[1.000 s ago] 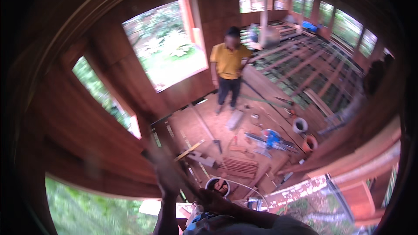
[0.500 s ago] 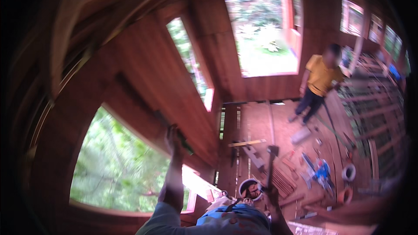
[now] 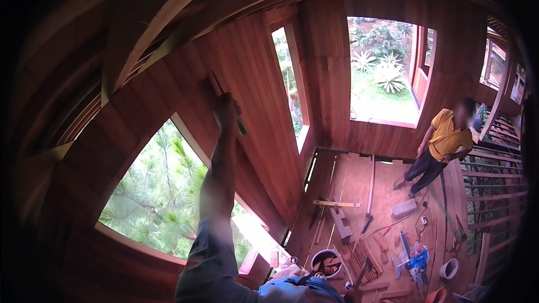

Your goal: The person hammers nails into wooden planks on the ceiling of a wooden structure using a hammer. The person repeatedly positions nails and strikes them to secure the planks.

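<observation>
My left arm reaches up along the reddish plank wall (image 3: pixel 247 62). At its end my left hand (image 3: pixel 226 113) is closed around a narrow tool with a green end (image 3: pixel 241 125); the tool's kind I cannot make out. A thin dark length points up from the fist against the boards, with a dark patch beside it. Low at the bottom edge, my right hand (image 3: pixel 352 294) is mostly in shadow and partly cut off. It is closed on the dark handle of a hammer (image 3: pixel 364 271), held above the wood pieces on the floor.
A person in a yellow shirt (image 3: pixel 449 137) stands at the right. On the floor lie a blue power saw (image 3: pixel 416 258), a grey block (image 3: pixel 403 208), a yellow level (image 3: pixel 337 204) and several offcuts. A bucket (image 3: pixel 327 264) stands below me. Open joists (image 3: pixel 494 196) edge the right side.
My left hand has moved higher up the wall with the green-ended tool. My right hand and the hammer have dropped toward the bottom edge. The view has turned left.
</observation>
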Action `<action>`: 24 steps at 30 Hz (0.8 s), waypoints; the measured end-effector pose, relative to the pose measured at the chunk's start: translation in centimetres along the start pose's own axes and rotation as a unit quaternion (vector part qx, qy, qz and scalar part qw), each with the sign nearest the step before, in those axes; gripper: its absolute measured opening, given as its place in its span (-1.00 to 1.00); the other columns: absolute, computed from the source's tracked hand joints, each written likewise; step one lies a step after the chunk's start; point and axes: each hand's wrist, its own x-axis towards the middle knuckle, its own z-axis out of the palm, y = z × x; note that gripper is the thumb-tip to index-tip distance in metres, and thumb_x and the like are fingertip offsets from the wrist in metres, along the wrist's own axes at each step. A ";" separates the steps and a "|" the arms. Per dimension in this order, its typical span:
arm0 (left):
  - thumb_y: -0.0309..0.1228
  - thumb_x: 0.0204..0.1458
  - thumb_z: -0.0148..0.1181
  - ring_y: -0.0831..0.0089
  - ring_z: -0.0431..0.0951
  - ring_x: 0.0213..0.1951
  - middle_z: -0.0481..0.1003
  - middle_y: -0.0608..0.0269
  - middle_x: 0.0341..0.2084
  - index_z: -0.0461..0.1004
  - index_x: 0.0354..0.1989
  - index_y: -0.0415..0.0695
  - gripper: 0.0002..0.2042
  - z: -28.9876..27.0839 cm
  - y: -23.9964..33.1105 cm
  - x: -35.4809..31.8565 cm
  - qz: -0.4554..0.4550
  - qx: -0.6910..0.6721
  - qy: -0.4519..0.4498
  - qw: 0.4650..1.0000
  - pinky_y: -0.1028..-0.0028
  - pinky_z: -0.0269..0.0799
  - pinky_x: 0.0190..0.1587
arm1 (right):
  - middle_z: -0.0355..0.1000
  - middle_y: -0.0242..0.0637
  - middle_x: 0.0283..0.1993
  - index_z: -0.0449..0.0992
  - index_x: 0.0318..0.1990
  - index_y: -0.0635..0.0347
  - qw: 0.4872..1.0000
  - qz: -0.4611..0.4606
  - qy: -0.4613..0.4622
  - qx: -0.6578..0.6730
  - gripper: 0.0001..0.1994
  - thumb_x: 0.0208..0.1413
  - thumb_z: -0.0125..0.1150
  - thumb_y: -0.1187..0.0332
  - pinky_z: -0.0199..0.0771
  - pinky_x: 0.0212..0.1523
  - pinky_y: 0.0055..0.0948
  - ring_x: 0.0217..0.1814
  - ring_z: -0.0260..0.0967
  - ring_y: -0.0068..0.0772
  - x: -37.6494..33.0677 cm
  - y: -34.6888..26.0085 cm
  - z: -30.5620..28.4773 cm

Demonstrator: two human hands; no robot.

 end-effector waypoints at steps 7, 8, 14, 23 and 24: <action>-0.30 0.14 0.19 0.40 0.46 -0.66 0.45 0.22 -0.57 0.45 -0.28 -0.21 -0.79 0.6 -1.6 5.2 -0.020 0.010 0.053 0.998 0.42 0.40 -0.62 | 0.46 -0.10 -0.37 0.48 0.00 0.18 0.997 0.016 0.024 -0.069 -0.50 0.14 -0.06 -0.05 0.34 -0.44 -0.22 -0.45 0.35 -0.32 -3.5 -2.0 2.0; -0.30 0.14 0.19 0.40 0.46 -0.66 0.45 0.22 -0.57 0.45 -0.28 -0.21 -0.79 0.4 -1.8 5.5 -0.023 0.013 0.057 0.998 0.42 0.39 -0.63 | 0.45 -0.10 -0.38 0.48 -0.02 0.18 0.997 0.016 0.024 -0.077 -0.49 0.14 -0.06 -0.07 0.34 -0.43 -0.21 -0.44 0.35 -0.31 -3.6 -2.3 1.9; -0.40 0.12 0.12 0.45 0.44 -0.67 0.41 0.25 -0.59 0.44 -0.29 -0.18 -0.88 1.0 -1.2 5.3 -0.045 -0.020 0.068 0.996 0.45 0.35 -0.64 | 0.40 -0.10 -0.41 0.46 -0.13 0.21 0.991 0.009 0.036 -0.127 -0.43 0.14 -0.06 -0.18 0.31 -0.35 -0.17 -0.39 0.31 -0.25 -5.0 -2.8 2.2; -0.44 0.11 0.12 0.50 0.38 -0.72 0.38 0.30 -0.64 0.44 -0.33 -0.17 -0.93 2.0 0.5 3.9 -0.040 -0.003 0.102 0.994 0.49 0.27 -0.69 | 0.37 -0.08 -0.41 0.46 -0.22 0.19 0.976 -0.008 0.038 -0.214 -0.39 0.16 -0.07 -0.27 0.30 -0.27 -0.10 -0.32 0.30 -0.13 -5.5 -3.3 1.9; -0.44 0.11 0.12 0.49 0.38 -0.72 0.38 0.30 -0.64 0.44 -0.34 -0.17 -0.93 2.1 0.6 3.7 -0.052 -0.009 0.095 0.994 0.48 0.27 -0.69 | 0.38 -0.07 -0.39 0.46 -0.20 0.17 0.974 -0.009 0.035 -0.223 -0.42 0.18 -0.08 -0.25 0.31 -0.27 -0.09 -0.31 0.32 -0.11 -5.2 -3.3 1.9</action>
